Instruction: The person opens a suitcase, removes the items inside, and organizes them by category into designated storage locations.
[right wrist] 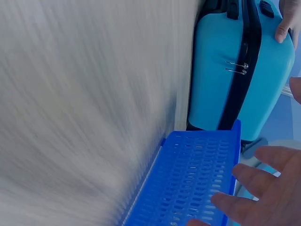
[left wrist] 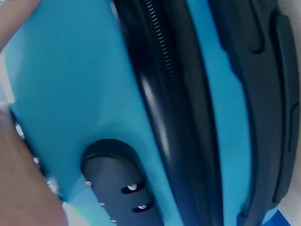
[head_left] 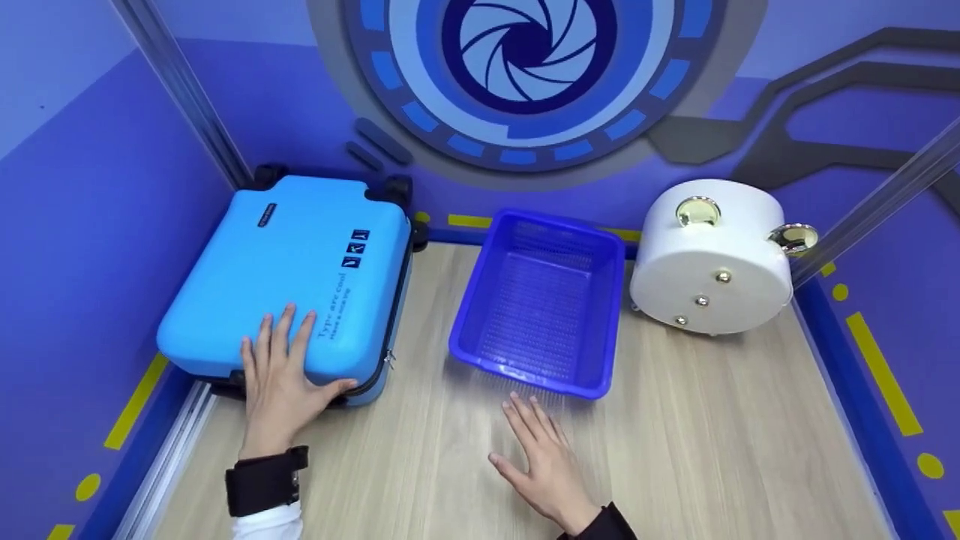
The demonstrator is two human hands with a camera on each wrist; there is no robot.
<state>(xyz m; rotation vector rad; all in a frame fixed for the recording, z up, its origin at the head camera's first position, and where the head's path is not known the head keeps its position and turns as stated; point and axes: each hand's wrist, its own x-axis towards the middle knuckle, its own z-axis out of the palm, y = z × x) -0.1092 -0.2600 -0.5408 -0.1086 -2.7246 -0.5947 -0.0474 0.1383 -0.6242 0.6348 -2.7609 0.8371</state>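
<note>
A light blue hard-shell suitcase (head_left: 300, 277) lies flat on the left of the wooden table. My left hand (head_left: 281, 382) rests on its near end, fingers spread over the top and thumb at the near right corner. In the left wrist view, a zipper (left wrist: 169, 70) and a black combination lock (left wrist: 117, 174) show on the case's side. My right hand (head_left: 544, 469) holds nothing; its fingers are extended just short of the near rim of a blue plastic basket (head_left: 536, 300). The basket has perforated walls and nothing inside it.
A white rounded case (head_left: 709, 262) with gold ear-shaped parts and gold studs stands at the right back. Blue printed walls (head_left: 862, 300) enclose the table on the left, back and right. Pale wood tabletop (head_left: 712, 450) runs in front of the basket and the white case.
</note>
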